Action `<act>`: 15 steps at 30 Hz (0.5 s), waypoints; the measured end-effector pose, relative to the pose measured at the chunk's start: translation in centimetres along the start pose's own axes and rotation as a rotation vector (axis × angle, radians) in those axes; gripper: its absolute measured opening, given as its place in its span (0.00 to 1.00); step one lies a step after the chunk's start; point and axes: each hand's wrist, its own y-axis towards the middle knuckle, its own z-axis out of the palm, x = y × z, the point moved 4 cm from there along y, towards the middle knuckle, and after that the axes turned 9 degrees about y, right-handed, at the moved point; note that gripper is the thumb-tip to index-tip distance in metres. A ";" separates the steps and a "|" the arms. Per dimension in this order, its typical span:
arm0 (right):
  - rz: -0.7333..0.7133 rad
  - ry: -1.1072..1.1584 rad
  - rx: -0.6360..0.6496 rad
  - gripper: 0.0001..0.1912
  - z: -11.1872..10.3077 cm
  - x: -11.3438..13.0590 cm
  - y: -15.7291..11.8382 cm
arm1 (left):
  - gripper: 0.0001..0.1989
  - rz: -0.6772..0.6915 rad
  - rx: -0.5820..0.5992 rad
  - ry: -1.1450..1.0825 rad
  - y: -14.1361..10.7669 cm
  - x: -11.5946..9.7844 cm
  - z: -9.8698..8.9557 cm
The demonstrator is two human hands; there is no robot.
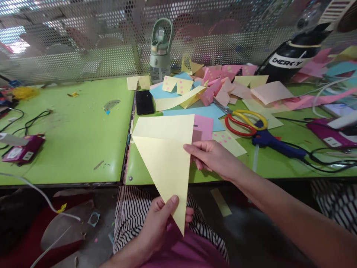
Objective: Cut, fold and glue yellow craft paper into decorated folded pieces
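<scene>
A pale yellow sheet of paper (167,156), folded into a triangle with a strip along its top, is held up over the table's front edge. My left hand (158,219) grips its narrow lower tip, thumb in front and fingers behind. At the right edge of the paper, my right hand (208,154) pinches it between thumb and fingers. Behind it lie a pink sheet (205,126), a dotted yellow piece (231,143) and scissors (245,123) with red and yellow handles.
A blue glue gun (279,143) with its cord lies right. A black phone (144,102), cut paper pieces (214,80) and a green-lidded bottle (161,52) stand or lie farther back. Purple power strips (26,149) are at both sides. Perforated metal (97,33) closes the back.
</scene>
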 end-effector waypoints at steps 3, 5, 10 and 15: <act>-0.007 0.115 -0.008 0.28 -0.2 0.3 -0.1 | 0.26 -0.010 -0.007 -0.001 0.0 0.0 0.3; -0.018 0.166 -0.001 0.29 -0.3 0.5 0.0 | 0.26 -0.012 -0.004 -0.005 -0.1 0.0 0.4; -0.013 0.073 0.040 0.28 -0.4 0.5 0.1 | 0.26 -0.033 0.001 -0.023 -0.2 -0.2 0.4; -0.030 0.153 0.043 0.28 -0.4 0.6 0.2 | 0.25 -0.034 0.021 -0.037 -0.3 -0.4 0.3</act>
